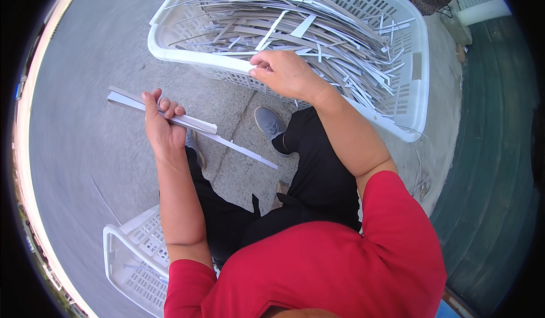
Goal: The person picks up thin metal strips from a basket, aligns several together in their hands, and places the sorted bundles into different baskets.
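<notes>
A bundle of long white and grey paperboard strips (196,126) lies across my left hand (163,116), which is closed around it above the concrete ground. One thin strip in the bundle reaches farther right than the others. My right hand (286,74) is over the near rim of a large white plastic basket (198,58), its fingers curled and thumb close to them. Whether it pinches anything or only touches the rim cannot be made out. Many loose white and grey strips (295,25) lie in a tangled heap inside that basket, close to my right fingers.
A second white basket (139,241) stands at my lower left with a few thin strips in it. My grey shoes (269,122) are on the concrete between the baskets. To the right are a dark green surface (488,147) and a white pipe (482,12).
</notes>
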`<control>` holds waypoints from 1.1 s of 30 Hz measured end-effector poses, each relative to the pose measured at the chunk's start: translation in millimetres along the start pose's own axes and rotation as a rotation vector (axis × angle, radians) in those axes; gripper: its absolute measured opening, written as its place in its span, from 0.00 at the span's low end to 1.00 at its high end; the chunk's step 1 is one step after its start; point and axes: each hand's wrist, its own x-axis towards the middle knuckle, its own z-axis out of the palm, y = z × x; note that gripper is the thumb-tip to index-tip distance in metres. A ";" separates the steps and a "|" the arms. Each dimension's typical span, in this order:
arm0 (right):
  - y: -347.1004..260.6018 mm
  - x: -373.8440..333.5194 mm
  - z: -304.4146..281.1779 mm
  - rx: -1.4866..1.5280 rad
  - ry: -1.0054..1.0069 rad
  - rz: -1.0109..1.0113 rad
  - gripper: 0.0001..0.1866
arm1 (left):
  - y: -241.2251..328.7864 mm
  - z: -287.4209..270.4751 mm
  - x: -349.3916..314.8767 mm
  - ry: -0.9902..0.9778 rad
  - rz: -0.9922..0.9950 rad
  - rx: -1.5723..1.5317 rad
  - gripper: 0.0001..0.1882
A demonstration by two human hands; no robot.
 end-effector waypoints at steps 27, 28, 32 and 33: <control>123.4 70.4 -1.2 -0.653 0.030 0.315 0.14 | 4.0 6.0 14.5 -0.081 -0.157 -0.008 0.09; 113.4 64.9 -4.8 -0.625 0.077 0.324 0.14 | 4.8 3.3 14.9 -0.090 -0.154 -0.005 0.09; 98.5 44.3 -13.4 -0.578 0.298 0.185 0.13 | 2.5 3.1 14.7 -0.104 -0.148 0.059 0.10; 96.9 38.5 -16.3 -0.593 0.371 0.082 0.10 | 2.0 4.1 13.7 -0.114 -0.144 0.080 0.10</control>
